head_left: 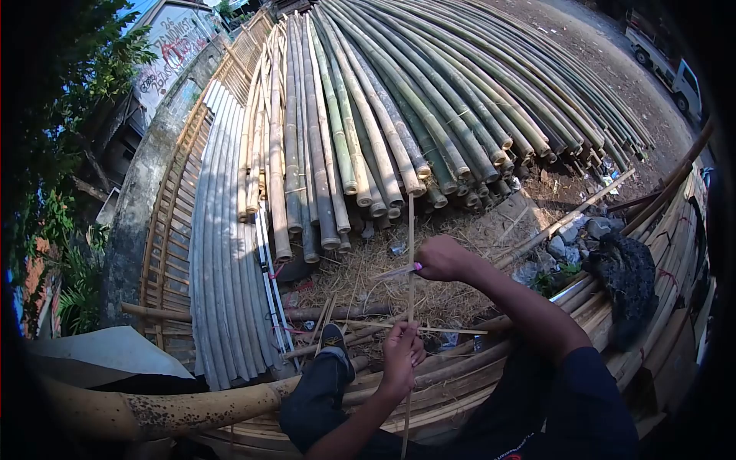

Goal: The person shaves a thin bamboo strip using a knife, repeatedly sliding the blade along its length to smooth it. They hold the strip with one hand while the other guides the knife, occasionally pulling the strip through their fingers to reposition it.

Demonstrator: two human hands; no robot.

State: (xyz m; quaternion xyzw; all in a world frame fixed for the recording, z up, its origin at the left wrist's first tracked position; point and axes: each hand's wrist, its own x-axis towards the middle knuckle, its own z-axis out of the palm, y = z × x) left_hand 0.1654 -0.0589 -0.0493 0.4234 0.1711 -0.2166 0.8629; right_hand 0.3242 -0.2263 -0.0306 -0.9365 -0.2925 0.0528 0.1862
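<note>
Left hand [403, 356] clasps the strip [412, 295]; right hand [442, 259] clenches a knife [398, 271] toward nine o'clock, probably shaving; next stroke needs steadiness.

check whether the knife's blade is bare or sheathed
Bare: the knife in the right hand shows its pale blade past the thin strip, no sheath over it.

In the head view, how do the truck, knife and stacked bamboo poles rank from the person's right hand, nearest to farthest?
1. Knife: gripped in the right hand.
2. Stacked bamboo poles: ahead, beyond the hand.
3. Truck: far back, upper right.
</note>
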